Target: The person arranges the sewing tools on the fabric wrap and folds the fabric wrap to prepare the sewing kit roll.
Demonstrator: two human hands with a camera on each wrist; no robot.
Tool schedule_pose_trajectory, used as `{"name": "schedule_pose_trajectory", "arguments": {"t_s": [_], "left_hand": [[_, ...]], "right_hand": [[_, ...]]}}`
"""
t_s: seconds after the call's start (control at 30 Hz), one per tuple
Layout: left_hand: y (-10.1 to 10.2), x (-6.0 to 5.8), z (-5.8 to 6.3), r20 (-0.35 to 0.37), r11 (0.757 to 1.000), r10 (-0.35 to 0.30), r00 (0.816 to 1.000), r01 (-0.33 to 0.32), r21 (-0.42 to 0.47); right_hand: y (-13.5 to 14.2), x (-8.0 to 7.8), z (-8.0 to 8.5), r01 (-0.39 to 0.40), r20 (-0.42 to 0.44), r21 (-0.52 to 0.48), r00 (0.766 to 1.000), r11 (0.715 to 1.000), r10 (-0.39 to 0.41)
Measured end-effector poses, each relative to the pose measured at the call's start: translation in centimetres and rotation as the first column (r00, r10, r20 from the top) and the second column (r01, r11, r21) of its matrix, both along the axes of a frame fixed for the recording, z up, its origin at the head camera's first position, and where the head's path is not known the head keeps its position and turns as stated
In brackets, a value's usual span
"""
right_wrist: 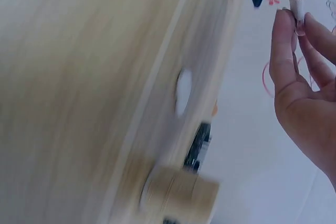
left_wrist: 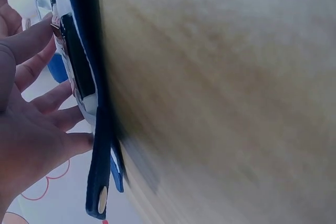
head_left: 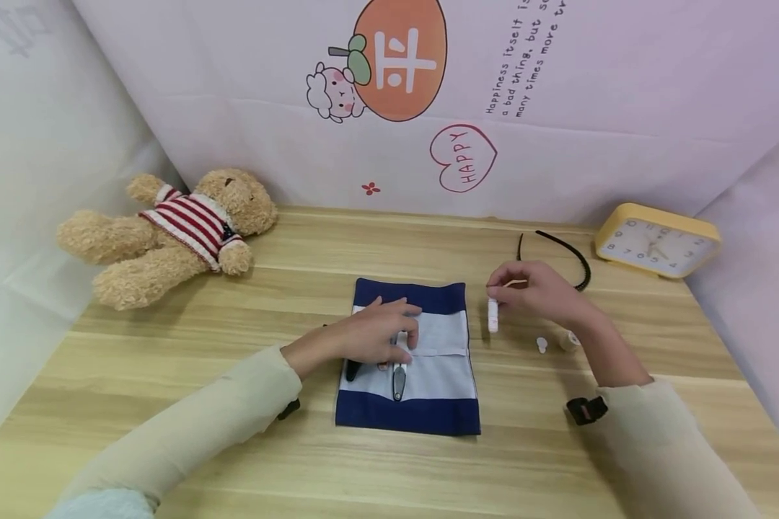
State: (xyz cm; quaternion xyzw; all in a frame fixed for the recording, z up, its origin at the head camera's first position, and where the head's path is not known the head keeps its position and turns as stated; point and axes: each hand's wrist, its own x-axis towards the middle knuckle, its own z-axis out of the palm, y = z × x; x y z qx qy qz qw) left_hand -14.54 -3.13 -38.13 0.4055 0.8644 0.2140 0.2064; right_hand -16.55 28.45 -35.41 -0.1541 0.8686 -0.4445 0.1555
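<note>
Currently, the right hand (head_left: 539, 292) pinches the upper end of a small white stick (head_left: 493, 316) between thumb and fingertips; this stick is just beside the cloth (head_left: 438, 375), at its two o'clock, and apart from its edge. The left hand (head_left: 376, 333) has fingers spread and loosely bent over the cloth; it seems to grip nothing, although it hides part of a slim tool (head_left: 399, 383). In my judgement, the stick could slip or swing, because only one end is held. Also, if the left fingers drag, the soft cloth may wrinkle and the slim tool may slide. If the right hand drops toward four o'clock, it could knock the spool (head_left: 569, 341) or scatter the white discs (head_left: 542, 345). At two o'clock, the black band (head_left: 581, 256) and the clock (head_left: 658, 241) limit the reach. Wide room is on the table (head_left: 519, 461), from the cloth's edge toward six o'clock.
</note>
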Motion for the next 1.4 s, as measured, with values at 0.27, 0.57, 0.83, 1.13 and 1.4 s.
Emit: {"name": "schedule_pose_trajectory", "arguments": {"t_s": [0.27, 0.57, 0.83, 1.13, 1.4], "left_hand": [[-0.1, 0.0, 0.0, 0.024, 1.000, 0.009, 1.000, -0.009, 0.003], [0.1, 0.0, -0.1, 0.048, 1.000, 0.005, 0.999, -0.005, -0.013], [0.1, -0.1, 0.0, 0.050, 1.000, 0.000, 0.999, 0.000, -0.016], [0.0, -0.1, 0.3, 0.064, 1.000, -0.004, 0.998, 0.005, -0.018], [-0.2, -0.1, 0.5, 0.066, 1.000, -0.009, 0.998, 0.010, -0.007]], "right_hand": [[-3.0, -0.7, -0.8, 0.022, 0.047, -0.112, 0.999, 0.993, -0.017], [-5.2, -0.9, -1.2, -0.001, 0.067, -0.128, 0.998, 0.992, 0.010], [-6.7, -1.3, -1.7, -0.052, 0.085, -0.180, 0.994, 0.982, 0.068], [-8.4, -1.1, -1.9, -0.104, 0.100, -0.163, 0.988, 0.981, 0.121], [-9.1, -1.2, -2.2, -0.221, 0.101, -0.119, 0.967, 0.968, 0.233]]}}
